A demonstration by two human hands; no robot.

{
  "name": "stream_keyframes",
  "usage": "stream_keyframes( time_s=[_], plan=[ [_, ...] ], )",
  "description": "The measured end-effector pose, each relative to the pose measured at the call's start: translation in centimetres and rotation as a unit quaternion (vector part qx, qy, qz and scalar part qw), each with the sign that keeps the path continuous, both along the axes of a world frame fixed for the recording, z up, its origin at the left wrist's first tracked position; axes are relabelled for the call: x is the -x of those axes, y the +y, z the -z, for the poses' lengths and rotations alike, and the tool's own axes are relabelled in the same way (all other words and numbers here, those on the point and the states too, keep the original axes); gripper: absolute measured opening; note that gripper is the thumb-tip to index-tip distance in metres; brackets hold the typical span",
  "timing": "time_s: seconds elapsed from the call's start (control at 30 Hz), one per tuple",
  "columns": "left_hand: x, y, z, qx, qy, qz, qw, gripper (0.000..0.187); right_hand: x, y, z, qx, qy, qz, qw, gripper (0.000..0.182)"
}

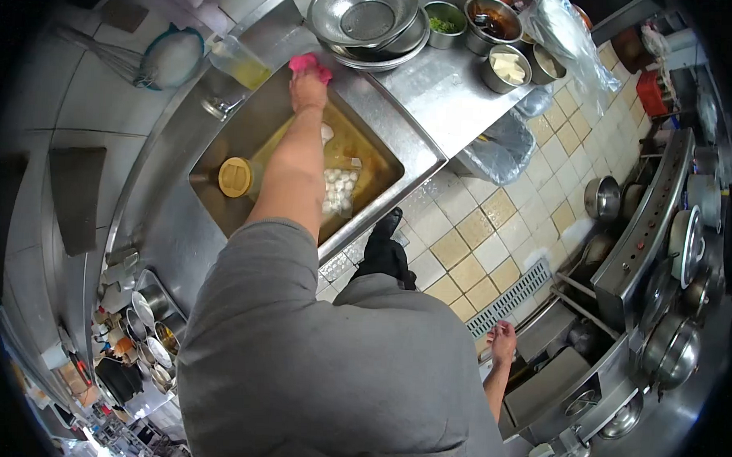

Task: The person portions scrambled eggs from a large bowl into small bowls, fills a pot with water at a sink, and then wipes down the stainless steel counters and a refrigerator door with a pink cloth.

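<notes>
My left hand is closed on a pink cloth, pressed to the rim at the far end of the steel sink. Below my outstretched forearm, a bag of small white pieces lies in the sink. A round yellow-lidded container stands on the other side of that arm. My right hand hangs low at my side, with loosely bent fingers and nothing visible in it.
Stacked steel bowls and food containers stand on the counter beyond the sink. A bin with a clear bag is beside the counter. Pots and a stove line the right side. A whisk lies at upper left.
</notes>
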State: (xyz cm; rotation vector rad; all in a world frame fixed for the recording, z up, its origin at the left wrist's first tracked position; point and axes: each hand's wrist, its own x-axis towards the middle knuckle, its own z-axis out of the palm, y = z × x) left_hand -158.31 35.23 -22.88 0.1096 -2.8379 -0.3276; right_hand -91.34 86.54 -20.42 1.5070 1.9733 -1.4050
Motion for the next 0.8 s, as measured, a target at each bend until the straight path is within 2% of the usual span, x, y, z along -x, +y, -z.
stream_keyframes(
  time_s=[0.07, 0.13, 0.17, 0.2, 0.23, 0.27, 0.3, 0.37, 0.4, 0.47, 0.5, 0.53, 0.57, 0.6, 0.63, 0.7, 0.77, 0.8],
  plan=[
    [-3.3, -2.3, -1.7, -0.198, -0.116, -0.08, 0.97, 0.039, -1.3, -0.3, 0.4, 0.003, 0.012, 0.0, 1.0, 0.018],
    [-3.6, -10.0, 13.7, -0.425, -0.095, -0.178, 0.883, 0.034, -2.8, -0.5, 1.3, 0.048, 0.005, 0.054, 0.997, 0.019],
    [-6.6, -9.0, 11.4, -0.648, -0.077, -0.19, 0.734, 0.033, -5.3, 0.6, 4.2, 0.088, 0.029, 0.065, 0.994, 0.018],
    [-11.5, -7.3, 8.5, -0.824, -0.054, -0.185, 0.533, 0.033, -6.0, 0.7, 5.4, 0.091, 0.033, 0.055, 0.994, 0.018],
    [-14.5, -6.9, 6.1, -0.824, -0.04, -0.186, 0.533, 0.033, -6.2, 0.6, 6.5, 0.069, 0.034, 0.038, 0.996, 0.016],
    [-17.8, -6.7, 3.9, -0.873, -0.077, -0.111, 0.469, 0.033, -6.4, 0.4, 7.0, 0.046, 0.032, 0.017, 0.998, 0.015],
    [-20.7, -6.7, 2.1, -0.909, -0.109, -0.036, 0.401, 0.033, -3.7, -0.6, 4.7, 0.075, 0.019, -0.005, 0.997, 0.013],
    [-24.2, -6.5, -0.7, -0.939, -0.075, 0.162, 0.294, 0.034, -0.6, -1.8, 5.3, 0.146, 0.048, 0.007, 0.988, 0.014],
    [-25.7, -6.1, -3.0, -0.938, -0.064, 0.152, 0.306, 0.034, 1.3, -2.0, 6.3, 0.154, 0.066, -0.064, 0.984, 0.015],
    [-26.9, -5.0, -8.0, -0.882, -0.066, -0.065, 0.462, 0.029, 6.1, -2.2, 10.2, 0.166, 0.143, -0.199, 0.955, 0.015],
    [-27.6, -4.9, -9.4, -0.879, -0.057, -0.066, 0.469, 0.029, 10.8, -4.7, 7.4, 0.174, 0.157, -0.185, 0.954, 0.016],
    [-28.2, -5.0, -10.7, -0.853, -0.079, -0.029, 0.516, 0.026, 15.1, -6.8, 4.8, 0.171, 0.214, -0.227, 0.935, 0.015],
    [-28.8, -5.2, -12.2, -0.823, -0.097, 0.007, 0.56, 0.024, 19.4, -9.2, 2.7, 0.224, 0.236, -0.207, 0.923, 0.016],
    [-29.3, -4.7, -14.2, -0.823, -0.098, 0.014, 0.559, 0.028, 23.3, -12.6, -1.2, 0.243, 0.25, -0.216, 0.912, 0.022],
    [-30.0, -4.0, -16.3, -0.825, -0.095, 0.017, 0.556, 0.034, 26.3, -15.6, -3.4, 0.294, 0.295, -0.255, 0.873, 0.035],
    [-30.6, -3.0, -19.0, -0.8, -0.057, 0.019, 0.597, 0.05, 31.5, -23.3, -9.4, 0.404, 0.276, -0.27, 0.829, 0.048],
    [-31.1, -2.7, -20.5, -0.8, -0.079, 0.124, 0.581, 0.061, 35.0, -30.4, -11.6, 0.511, 0.211, -0.284, 0.784, 0.075],
    [-30.7, -2.9, -20.9, -0.772, -0.091, 0.145, 0.612, 0.056, 36.3, -33.5, -12.0, 0.593, 0.184, -0.3, 0.724, 0.083]
  ],
)
